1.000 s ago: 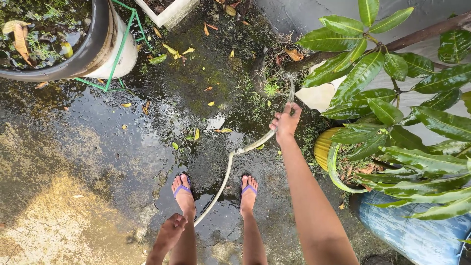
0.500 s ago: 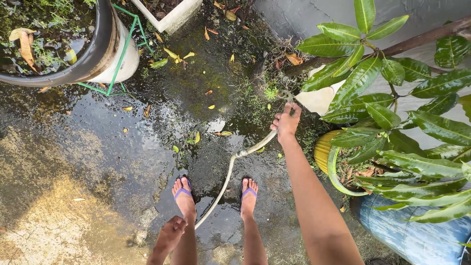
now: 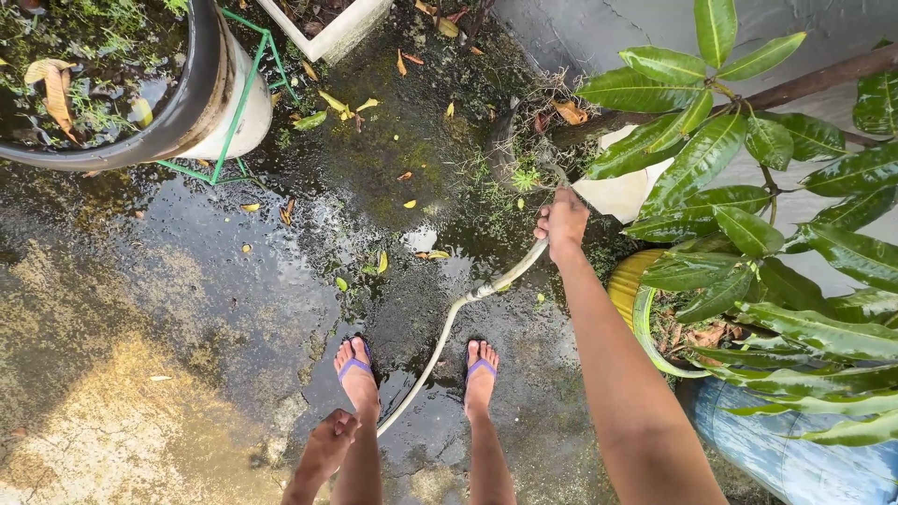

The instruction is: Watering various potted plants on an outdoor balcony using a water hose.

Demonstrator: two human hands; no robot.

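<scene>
— Fingers of the right hand are clenched round the garden hose, its nozzle end beside the small weedy pot. And the left hand?

— Loosely curled, holding nothing, low beside the hose, which runs between the sandalled feet.

— Progress?

— Concrete near the hose is soaked; further left it looks drier. Leafy plant crowds the hose's right; open ground lies left.

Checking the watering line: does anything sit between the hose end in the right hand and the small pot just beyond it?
Nothing visible does. The right hand grips the hose at the rim of the small pot; the large green leaves hang off to the right.
</scene>
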